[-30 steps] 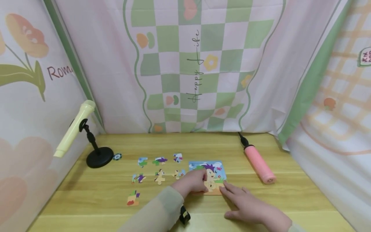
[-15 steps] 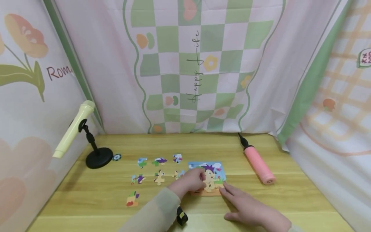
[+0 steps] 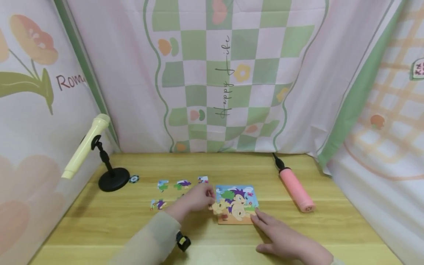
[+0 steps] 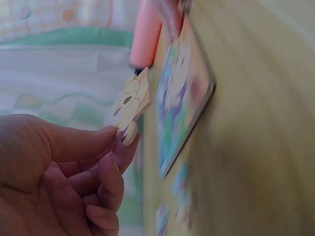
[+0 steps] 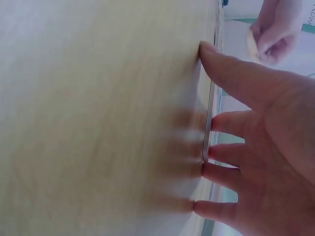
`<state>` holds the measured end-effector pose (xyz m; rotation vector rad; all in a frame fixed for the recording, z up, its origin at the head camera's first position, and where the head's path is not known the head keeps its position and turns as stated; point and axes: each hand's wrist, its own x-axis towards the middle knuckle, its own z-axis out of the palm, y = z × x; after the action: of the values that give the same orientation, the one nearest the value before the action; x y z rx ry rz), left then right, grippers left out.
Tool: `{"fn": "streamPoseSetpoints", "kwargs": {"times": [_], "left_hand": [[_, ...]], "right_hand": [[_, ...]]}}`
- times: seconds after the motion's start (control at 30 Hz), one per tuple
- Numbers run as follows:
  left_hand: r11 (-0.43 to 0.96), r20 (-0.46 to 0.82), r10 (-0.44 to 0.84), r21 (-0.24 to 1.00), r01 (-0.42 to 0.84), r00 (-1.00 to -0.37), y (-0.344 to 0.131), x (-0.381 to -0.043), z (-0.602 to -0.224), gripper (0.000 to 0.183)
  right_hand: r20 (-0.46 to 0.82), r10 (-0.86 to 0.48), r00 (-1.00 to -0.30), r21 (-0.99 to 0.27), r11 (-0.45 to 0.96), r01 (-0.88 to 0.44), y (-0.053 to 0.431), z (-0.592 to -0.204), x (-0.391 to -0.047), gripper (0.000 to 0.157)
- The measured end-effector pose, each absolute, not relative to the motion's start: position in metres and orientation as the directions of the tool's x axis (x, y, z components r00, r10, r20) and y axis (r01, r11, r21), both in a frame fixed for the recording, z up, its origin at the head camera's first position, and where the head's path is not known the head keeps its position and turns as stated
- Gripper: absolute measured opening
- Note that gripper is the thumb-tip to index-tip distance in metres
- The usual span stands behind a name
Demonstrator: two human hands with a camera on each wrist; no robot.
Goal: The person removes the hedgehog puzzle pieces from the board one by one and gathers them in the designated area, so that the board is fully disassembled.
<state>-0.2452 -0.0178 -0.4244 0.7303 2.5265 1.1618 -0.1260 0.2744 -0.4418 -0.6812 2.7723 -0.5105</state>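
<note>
A flat puzzle board point(image 3: 241, 221) with a purple-haired cartoon animal lies on the wooden table. Just over its left side, my left hand point(image 3: 197, 197) pinches a cream and orange puzzle piece point(image 4: 129, 102) between thumb and fingers. In the left wrist view the piece is tilted and raised off the board. My right hand point(image 3: 281, 232) lies at the board's right edge, fingers straight and spread, fingertips touching the edge and the tabletop. Loose puzzle pieces point(image 3: 182, 184) lie left of the board; my left arm covers some of them.
At the back left stands a cream microphone point(image 3: 86, 145) on a black stand point(image 3: 114, 179), with a small round chip point(image 3: 134, 179) beside it. A pink hand pump point(image 3: 297, 189) lies to the right. Printed curtains point(image 3: 218, 92) enclose the table's back and sides.
My left hand has moved left from over the board, and the pinched piece now shows clear of its fingers. The forearm now covers more loose pieces. My right hand stays put.
</note>
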Motion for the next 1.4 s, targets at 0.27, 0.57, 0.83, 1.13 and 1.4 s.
{"fn": "streamPoseSetpoints", "kwargs": {"times": [0.27,0.57,0.83,1.13,1.4], "left_hand": [[0.591,-0.080,0.491,0.762,0.265,-0.867,-0.094,-0.238,-0.408,0.014],[0.648,-0.213,0.430,0.750,0.135,-0.878,-0.130,-0.217,-0.419,0.011],[0.684,-0.207,0.427,0.711,0.164,-0.880,-0.122,-0.211,-0.431,0.013],[0.684,-0.212,0.396,0.717,0.133,-0.893,-0.118,-0.215,-0.438,0.013],[0.679,-0.123,0.415,0.702,0.217,-0.901,-0.095,-0.231,-0.428,0.013]], "right_hand": [[-0.183,-0.470,-0.863,-0.422,0.831,-0.363,0.275,-0.442,-0.126,0.089],[-0.181,-0.462,-0.868,-0.423,0.834,-0.355,0.276,-0.441,-0.127,0.089],[-0.170,-0.477,-0.863,-0.415,0.828,-0.376,0.278,-0.442,-0.129,0.090],[-0.190,-0.468,-0.863,-0.415,0.835,-0.362,0.276,-0.445,-0.131,0.090],[-0.190,-0.473,-0.860,-0.424,0.830,-0.363,0.276,-0.444,-0.129,0.089]]}}
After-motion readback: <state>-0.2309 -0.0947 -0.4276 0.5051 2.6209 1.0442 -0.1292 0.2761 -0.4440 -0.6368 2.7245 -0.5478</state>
